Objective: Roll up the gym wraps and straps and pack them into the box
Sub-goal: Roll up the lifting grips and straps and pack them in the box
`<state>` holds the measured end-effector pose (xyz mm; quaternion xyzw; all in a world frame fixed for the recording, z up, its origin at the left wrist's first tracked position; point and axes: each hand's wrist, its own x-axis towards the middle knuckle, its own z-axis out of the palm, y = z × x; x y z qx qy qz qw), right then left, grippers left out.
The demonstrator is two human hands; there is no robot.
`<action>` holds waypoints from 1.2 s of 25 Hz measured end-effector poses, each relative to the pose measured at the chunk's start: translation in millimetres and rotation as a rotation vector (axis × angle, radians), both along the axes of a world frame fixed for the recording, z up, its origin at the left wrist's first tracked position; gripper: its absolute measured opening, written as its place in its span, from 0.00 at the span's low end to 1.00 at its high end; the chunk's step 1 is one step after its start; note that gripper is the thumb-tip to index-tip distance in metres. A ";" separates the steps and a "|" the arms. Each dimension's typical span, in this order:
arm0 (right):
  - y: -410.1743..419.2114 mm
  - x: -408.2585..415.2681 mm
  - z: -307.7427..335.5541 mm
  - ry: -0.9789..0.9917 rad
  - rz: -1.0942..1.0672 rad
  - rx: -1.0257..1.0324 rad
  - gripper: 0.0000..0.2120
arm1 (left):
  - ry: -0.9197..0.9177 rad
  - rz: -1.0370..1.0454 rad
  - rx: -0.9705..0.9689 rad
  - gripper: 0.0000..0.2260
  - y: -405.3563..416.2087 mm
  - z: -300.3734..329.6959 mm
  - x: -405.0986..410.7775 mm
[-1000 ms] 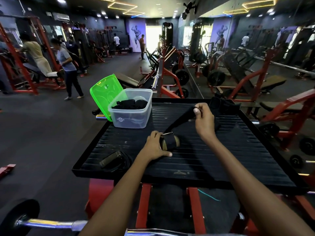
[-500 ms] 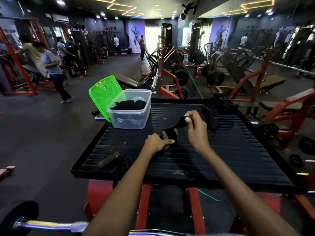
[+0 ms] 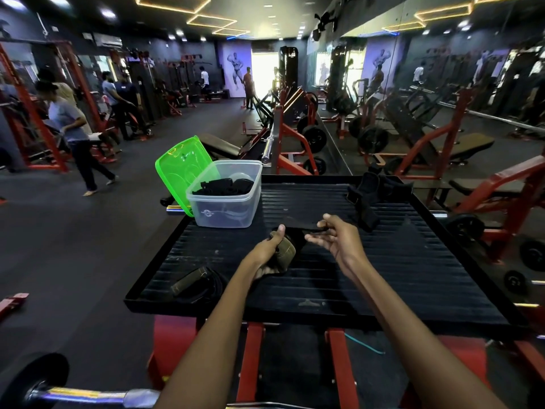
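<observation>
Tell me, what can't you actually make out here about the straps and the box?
Head view only:
- Box: frosted walls hide how many rolls lie under the top black ones.
- Wrap roll: left hand covers much of it.
- Dark strap pile: pieces blur together, uncountable.
- Right hand: grip on the wrap's tail unclear.

A half-rolled olive-and-black strap (image 3: pixel 283 249) sat near the middle of the worktop (image 3: pixel 383 276), its loose black tail trailing right. Another coiled strap (image 3: pixel 196 283) lay at the front-left corner — black wraps (image 3: pixel 365 199) heaped far right. The clear box (image 3: pixel 227 208) held black rolls.
</observation>
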<state>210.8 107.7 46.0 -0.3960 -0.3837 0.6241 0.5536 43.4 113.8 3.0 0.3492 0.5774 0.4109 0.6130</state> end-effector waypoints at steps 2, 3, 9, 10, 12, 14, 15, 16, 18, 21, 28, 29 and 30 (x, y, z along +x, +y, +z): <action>-1.6 -3.1 5.6 -0.140 -0.012 0.062 0.09 | 0.012 0.034 0.024 0.28 -1.7 -1.9 4.7; -1.4 -4.0 7.3 -0.200 -0.009 0.096 0.07 | -0.005 0.049 0.034 0.27 -2.8 -2.4 6.2; -1.6 6.4 -7.6 -0.260 -0.020 0.055 0.08 | -0.363 0.165 -0.063 0.24 -5.7 4.8 7.7; -3.2 5.9 -12.8 -0.237 -0.008 0.030 0.07 | -0.394 0.172 -0.081 0.25 -5.5 4.0 8.6; -6.8 2.3 -20.5 -0.216 0.014 0.003 0.05 | -0.471 0.181 -0.101 0.27 -8.1 1.8 13.6; -8.6 0.1 -24.3 -0.207 0.021 -0.007 0.06 | -0.538 0.185 -0.118 0.27 -12.0 -0.3 19.0; -8.1 0.2 -25.1 -0.197 0.022 -0.011 0.07 | -0.566 0.188 -0.122 0.27 -13.5 -1.4 20.4; -7.4 0.8 -25.9 -0.187 0.025 -0.015 0.07 | -0.587 0.196 -0.123 0.28 -15.1 -1.7 20.7; -5.9 3.5 -26.9 -0.207 0.024 -0.013 0.08 | -0.597 0.190 -0.102 0.26 -16.7 -1.1 20.6; -1.6 6.0 -29.5 -0.290 -0.035 0.008 0.09 | -0.560 0.139 -0.062 0.24 -21.0 -0.6 23.2; 0.0 -1.1 -38.3 -0.327 -0.128 0.047 0.07 | -0.504 0.064 0.007 0.28 -24.8 -5.0 15.5; -1.7 -4.2 -38.9 -0.339 -0.119 0.058 0.04 | -0.450 0.072 0.052 0.26 -25.0 -8.5 16.1; -4.8 -8.1 -38.5 -0.341 -0.095 0.050 0.04 | -0.405 0.084 0.111 0.25 -25.7 -12.2 17.2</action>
